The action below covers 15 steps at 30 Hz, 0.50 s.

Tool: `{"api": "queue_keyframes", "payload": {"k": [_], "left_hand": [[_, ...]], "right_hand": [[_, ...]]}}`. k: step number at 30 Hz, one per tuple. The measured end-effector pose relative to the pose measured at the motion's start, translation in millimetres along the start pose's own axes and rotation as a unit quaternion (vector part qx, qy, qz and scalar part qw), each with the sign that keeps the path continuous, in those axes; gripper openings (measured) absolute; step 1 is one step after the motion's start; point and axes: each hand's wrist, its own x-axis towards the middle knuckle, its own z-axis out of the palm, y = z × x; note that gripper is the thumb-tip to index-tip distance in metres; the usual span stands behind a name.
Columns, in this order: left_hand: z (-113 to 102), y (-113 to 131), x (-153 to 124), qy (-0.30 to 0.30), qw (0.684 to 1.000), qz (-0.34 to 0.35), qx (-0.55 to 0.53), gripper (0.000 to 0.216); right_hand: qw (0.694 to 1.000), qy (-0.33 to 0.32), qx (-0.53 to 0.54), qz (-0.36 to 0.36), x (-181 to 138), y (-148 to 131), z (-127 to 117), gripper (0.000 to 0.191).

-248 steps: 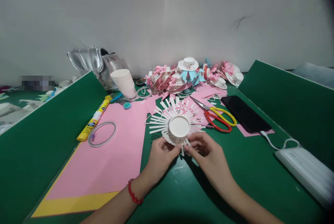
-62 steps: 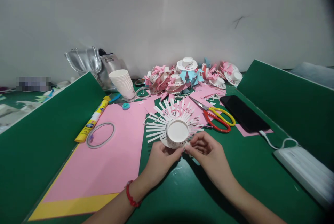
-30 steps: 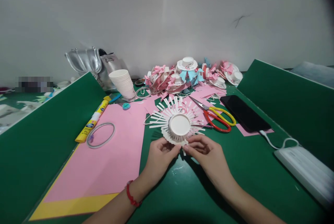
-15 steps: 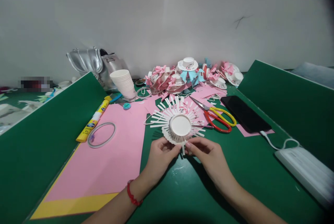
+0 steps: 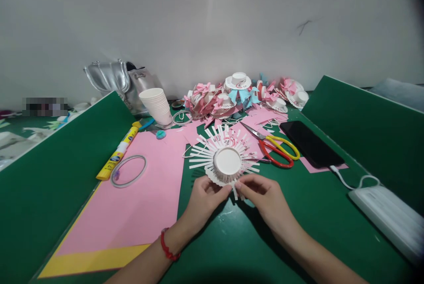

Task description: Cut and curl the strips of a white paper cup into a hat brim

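A white paper cup (image 5: 228,160), its side cut into strips that fan out around the round base, is held up over the green table. My left hand (image 5: 208,195) pinches its near left edge, where the strips are folded into a scalloped rim. At the near right edge my right hand (image 5: 260,189) grips the strips between thumb and fingers. One or two loose strip ends stick out toward me between the hands. Beyond the cup, to the right, lie scissors (image 5: 277,146) with one red and one yellow handle.
Pink paper (image 5: 145,204), a glue stick (image 5: 117,151) and a tape roll (image 5: 129,171) lie at left. Behind stand stacked paper cups (image 5: 157,106) and a pile of small paper hats (image 5: 225,100). A phone (image 5: 311,145) cabled to a white power bank (image 5: 387,217) is at right. Green panels (image 5: 367,120) flank both sides.
The cut cup has tilted and turned slightly, and its base has shifted a little to the left. My fingers have moved slightly along the near edge; both hands still grip it.
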Motion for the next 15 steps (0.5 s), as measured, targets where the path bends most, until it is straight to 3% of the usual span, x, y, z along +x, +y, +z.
{"api": "queue_keyframes", "payload": {"k": [6,9,12,15], "left_hand": [[0.4,-0.3,1.9,-0.021,1.000,-0.004,-0.001,0.018],[-1.6,-5.0,3.5,-0.010,1.000,-0.007,-0.015,0.017],[-4.7,-11.5,5.5,0.004,0.999,-0.013,-0.031,0.015],[-6.8,-15.8,7.4,0.002,0.999,-0.016,-0.050,0.014]], "right_hand": [[0.998,-0.011,-0.055,-0.028,-1.2,2.3,0.9,0.014],[0.987,-0.002,-0.133,-0.093,-4.6,4.2,1.0,0.007],[0.946,-0.011,-0.254,-0.203,-8.5,6.2,-0.4,0.007],[0.878,-0.037,-0.381,-0.286,-10.7,7.7,-2.2,0.016]]}}
